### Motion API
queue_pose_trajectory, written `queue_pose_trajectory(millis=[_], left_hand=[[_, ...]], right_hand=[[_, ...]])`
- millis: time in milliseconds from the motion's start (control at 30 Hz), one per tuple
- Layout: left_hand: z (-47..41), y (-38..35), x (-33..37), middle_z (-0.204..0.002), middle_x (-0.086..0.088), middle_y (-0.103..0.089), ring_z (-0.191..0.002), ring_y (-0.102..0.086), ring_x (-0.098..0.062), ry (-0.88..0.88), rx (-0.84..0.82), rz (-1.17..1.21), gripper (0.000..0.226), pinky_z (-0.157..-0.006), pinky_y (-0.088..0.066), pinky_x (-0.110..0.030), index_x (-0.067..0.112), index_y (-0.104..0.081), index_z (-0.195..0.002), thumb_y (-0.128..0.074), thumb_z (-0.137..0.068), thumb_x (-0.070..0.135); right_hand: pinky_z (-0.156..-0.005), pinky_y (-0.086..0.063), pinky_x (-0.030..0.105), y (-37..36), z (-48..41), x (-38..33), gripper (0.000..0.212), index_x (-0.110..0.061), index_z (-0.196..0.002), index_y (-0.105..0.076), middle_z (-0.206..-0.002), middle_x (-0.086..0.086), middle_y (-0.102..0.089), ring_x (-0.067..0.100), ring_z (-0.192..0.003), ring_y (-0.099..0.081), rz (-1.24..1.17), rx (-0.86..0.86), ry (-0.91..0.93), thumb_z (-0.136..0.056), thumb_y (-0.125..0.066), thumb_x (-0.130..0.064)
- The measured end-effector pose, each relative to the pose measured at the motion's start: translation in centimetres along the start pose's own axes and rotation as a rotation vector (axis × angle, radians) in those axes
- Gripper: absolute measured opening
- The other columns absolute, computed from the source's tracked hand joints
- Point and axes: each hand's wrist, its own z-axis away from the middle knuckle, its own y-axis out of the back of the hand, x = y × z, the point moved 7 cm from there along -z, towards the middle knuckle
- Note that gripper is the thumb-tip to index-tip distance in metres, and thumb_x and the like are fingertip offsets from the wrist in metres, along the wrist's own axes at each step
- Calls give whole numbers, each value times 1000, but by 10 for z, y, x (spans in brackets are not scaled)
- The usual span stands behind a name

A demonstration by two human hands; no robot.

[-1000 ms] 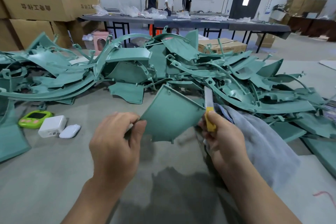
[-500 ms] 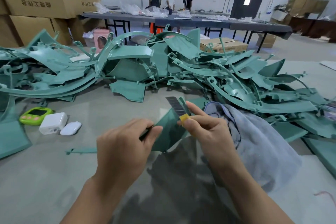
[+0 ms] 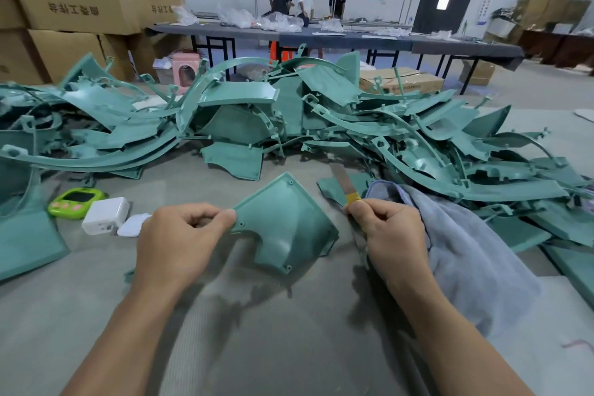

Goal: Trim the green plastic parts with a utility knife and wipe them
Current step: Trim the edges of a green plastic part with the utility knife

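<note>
My left hand [image 3: 180,236] pinches the left corner of a flat, roughly triangular green plastic part [image 3: 284,223], held face-up just above the grey table. My right hand [image 3: 390,230] grips a yellow-handled utility knife [image 3: 345,185], its bare blade pointing up and away, a little right of the part and apart from it. A grey-blue cloth [image 3: 466,254] lies under and to the right of my right hand. A big heap of green plastic parts [image 3: 289,119] stretches across the table behind.
A green timer [image 3: 75,202], a white charger block [image 3: 106,215] and a white earbud case [image 3: 131,225] sit left of my left hand. Cardboard boxes [image 3: 74,0] stack at the far left. Three people stand at a long dark table [image 3: 337,35] in the background.
The part has turned from edge-on to face-up. The knife has come off its edge and moved right with my right hand. My hands have drawn apart.
</note>
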Motion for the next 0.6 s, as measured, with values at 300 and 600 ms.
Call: queue_pose_trajectory(millis=[300, 600], left_hand=[[28, -41, 39, -54, 6, -60, -52, -55, -17, -183, -204, -120, 49, -54, -48, -40, 22, -70, -67, -55, -77, 67], [30, -43, 38, -48, 1, -48, -49, -43, -20, -198, -115, -82, 41, -49, -40, -36, 21, -61, -62, -74, -87, 50]], right_hand=[[-51, -34, 37, -29, 49, -58, 45, -15, -70, -57, -61, 3, -53, 17, -54, -46, 230, -223, 303, -96, -52, -51], [-44, -23, 26, 6, 26, -59, 48, -16, -60, -44, -48, -1, -44, 14, -45, -37, 394, 27, 289, -102, -58, -36]])
